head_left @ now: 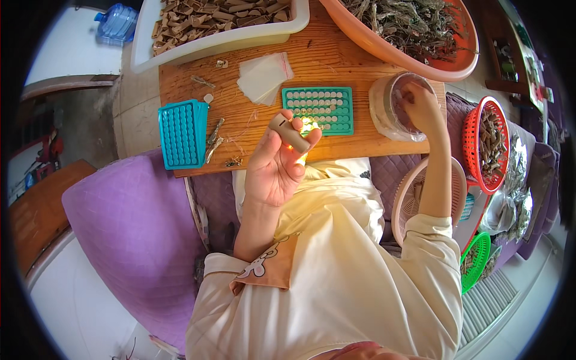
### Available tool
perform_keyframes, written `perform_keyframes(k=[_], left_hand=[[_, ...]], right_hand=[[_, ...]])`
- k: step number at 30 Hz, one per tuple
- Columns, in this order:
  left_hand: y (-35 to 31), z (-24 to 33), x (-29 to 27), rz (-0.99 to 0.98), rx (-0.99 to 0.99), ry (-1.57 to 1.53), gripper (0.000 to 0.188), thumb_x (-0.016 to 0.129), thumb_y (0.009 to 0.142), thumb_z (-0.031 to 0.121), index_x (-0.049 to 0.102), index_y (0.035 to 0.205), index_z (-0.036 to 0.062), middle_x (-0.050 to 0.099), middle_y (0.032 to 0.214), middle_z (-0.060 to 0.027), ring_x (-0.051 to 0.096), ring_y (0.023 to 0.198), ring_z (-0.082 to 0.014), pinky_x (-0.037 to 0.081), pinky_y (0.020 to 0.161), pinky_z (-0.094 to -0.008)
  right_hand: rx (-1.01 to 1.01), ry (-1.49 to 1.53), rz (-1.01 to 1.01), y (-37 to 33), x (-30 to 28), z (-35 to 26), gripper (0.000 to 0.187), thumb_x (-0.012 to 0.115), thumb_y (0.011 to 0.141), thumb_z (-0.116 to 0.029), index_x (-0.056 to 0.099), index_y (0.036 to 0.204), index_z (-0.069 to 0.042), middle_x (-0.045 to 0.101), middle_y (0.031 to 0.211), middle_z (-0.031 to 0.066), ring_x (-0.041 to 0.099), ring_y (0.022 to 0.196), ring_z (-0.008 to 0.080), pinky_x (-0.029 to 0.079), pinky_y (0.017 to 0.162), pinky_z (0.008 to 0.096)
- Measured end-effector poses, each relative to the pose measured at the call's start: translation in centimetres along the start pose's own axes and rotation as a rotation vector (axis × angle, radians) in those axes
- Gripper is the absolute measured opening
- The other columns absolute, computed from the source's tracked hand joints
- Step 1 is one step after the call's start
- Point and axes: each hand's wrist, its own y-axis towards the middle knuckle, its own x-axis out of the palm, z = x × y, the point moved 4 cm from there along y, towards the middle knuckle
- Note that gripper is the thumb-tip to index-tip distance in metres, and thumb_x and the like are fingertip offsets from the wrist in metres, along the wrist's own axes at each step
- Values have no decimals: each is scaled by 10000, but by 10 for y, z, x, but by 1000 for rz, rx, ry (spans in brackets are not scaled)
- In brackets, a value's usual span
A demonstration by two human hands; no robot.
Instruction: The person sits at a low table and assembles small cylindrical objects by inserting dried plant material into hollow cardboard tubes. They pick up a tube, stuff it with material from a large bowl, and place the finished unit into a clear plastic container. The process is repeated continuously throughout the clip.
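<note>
My left hand (pixel 273 171) is closed round a short brown tube-shaped piece (pixel 290 133) with a dark slot near one end. It is raised over the near edge of the wooden table. A bright yellow-green glow (pixel 309 126) shows beside the fingertips and the tube. My right hand (pixel 417 105) reaches down into a round, plastic-lined tub (pixel 379 107), its fingers bent together; whatever they grip is hidden. Between the hands lies a teal tray (pixel 348 111) with rows of small whitish round pieces (pixel 309 95), some of its pockets bare.
Stacked teal trays (pixel 180 135) lie at the table's left edge, near clear plastic bags (pixel 264 78). A white bin (pixel 240 45) of brown pieces and an orange basin (pixel 414 67) of tangled wires stand at the back. Red (pixel 474 144) and pink (pixel 403 198) baskets are at right.
</note>
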Motion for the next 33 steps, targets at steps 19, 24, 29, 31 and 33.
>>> perform_keyframes(k=[19, 24, 29, 31, 33], left_hand=[[-1, -18, -3, 84, -166, 50, 376, 399, 902, 253, 321, 1202, 41, 518, 1047, -97, 581, 927, -282, 553, 515, -242], [-1, -19, -4, 84, -168, 55, 373, 420, 895, 253, 339, 1192, 42, 536, 1024, -96, 588, 914, -274, 551, 523, -259], [-1, -20, -8, 62, -184, 50, 377, 386, 906, 249, 311, 1207, 35, 514, 1045, -104, 568, 944, -283, 551, 536, -257], [-2, -19, -10, 20, -207, 1, 386, 327, 924, 255, 249, 1239, 45, 477, 1096, -122, 527, 1009, -300, 548, 565, -273], [-2, -20, -9, 13, -223, -33, 386, 310, 927, 261, 255, 1244, 47, 468, 1107, -122, 524, 1018, -296, 551, 568, -273]], right_hand=[[114, 587, 117, -23, -31, 11, 151, 485, 803, -76, 542, 919, 2, 576, 709, 35, 505, 586, 63, 415, 554, 198], [85, 533, 228, -23, -37, -5, 153, 471, 804, -63, 563, 910, -2, 560, 708, 12, 494, 597, 66, 406, 578, 202], [66, 435, 194, -21, -39, 4, 190, 460, 796, -35, 570, 949, -11, 561, 716, 15, 491, 633, 65, 395, 595, 193], [54, 438, 164, -20, -39, 11, 206, 458, 796, -29, 566, 971, -16, 566, 729, 20, 489, 644, 62, 396, 602, 191], [51, 514, 136, -19, -36, 20, 220, 456, 799, -24, 560, 992, -20, 573, 744, 25, 488, 652, 59, 399, 608, 191]])
